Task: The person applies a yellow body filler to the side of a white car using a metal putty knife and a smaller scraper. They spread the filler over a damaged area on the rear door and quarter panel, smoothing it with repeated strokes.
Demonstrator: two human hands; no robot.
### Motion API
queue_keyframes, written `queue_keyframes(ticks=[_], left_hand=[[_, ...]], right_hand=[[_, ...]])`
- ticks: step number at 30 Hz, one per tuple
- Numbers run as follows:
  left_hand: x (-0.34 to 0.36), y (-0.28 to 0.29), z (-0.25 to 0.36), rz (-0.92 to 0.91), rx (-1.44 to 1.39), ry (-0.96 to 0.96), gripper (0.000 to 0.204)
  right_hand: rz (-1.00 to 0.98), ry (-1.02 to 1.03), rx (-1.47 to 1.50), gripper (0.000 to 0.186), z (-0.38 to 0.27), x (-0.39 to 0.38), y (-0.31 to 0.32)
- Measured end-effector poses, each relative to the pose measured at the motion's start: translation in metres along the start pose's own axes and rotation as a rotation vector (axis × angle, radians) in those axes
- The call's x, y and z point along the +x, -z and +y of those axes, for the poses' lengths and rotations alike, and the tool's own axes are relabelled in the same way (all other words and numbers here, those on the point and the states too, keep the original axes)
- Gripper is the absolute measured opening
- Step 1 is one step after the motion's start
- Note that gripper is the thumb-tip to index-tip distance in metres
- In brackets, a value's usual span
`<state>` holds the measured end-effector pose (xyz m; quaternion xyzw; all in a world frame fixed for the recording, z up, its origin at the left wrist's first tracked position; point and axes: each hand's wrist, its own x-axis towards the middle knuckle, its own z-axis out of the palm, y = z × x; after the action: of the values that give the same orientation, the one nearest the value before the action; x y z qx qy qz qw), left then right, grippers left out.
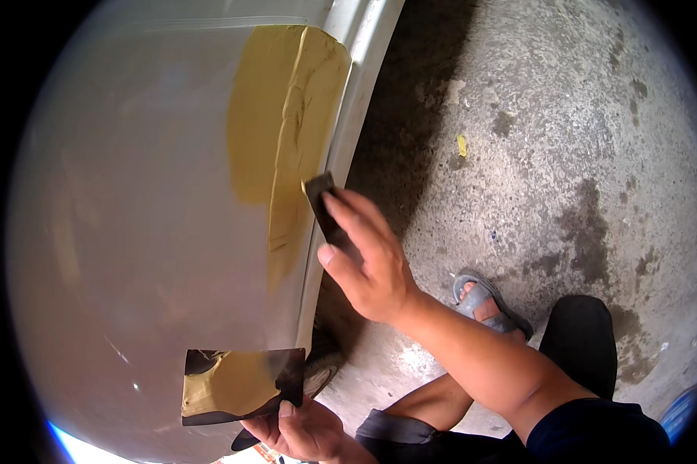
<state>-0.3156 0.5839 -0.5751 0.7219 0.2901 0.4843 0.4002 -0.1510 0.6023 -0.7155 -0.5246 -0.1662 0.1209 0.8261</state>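
Observation:
A pale grey car body panel fills the left side, with a broad patch of yellow body filler along its right edge. Raised ridges run lengthwise through the filler. My right hand grips a dark flat putty spreader, whose tip is at the lower right border of the filler by the panel edge; I cannot tell whether it touches. Low down, my left hand pinches a dark square mixing board at its lower right corner, thumb on top. A smear of yellow filler covers much of the board.
A pale sill-like strip borders the panel, with deep shadow beside it. Stained concrete floor lies to the right, bearing a small yellow scrap. My sandalled foot and bent knee are below right.

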Motion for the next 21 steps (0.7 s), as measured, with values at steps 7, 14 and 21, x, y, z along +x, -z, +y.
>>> queue_keyframes(ticks=[7,14,21], left_hand=[[-0.001,-0.005,0.01,0.058,0.012,0.035,0.06],[0.002,-0.009,0.02,0.04,-0.217,0.399,0.062],[0.006,-0.028,0.027,0.008,-0.421,0.614,0.061]], right_hand=[[-0.04,-0.035,-0.046,0.052,-0.005,-0.035,-0.044],[-0.369,-0.194,0.142,0.045,-0.003,-0.074,-0.001],[-0.721,-0.09,0.639,0.044,-0.077,-0.042,0.064]])
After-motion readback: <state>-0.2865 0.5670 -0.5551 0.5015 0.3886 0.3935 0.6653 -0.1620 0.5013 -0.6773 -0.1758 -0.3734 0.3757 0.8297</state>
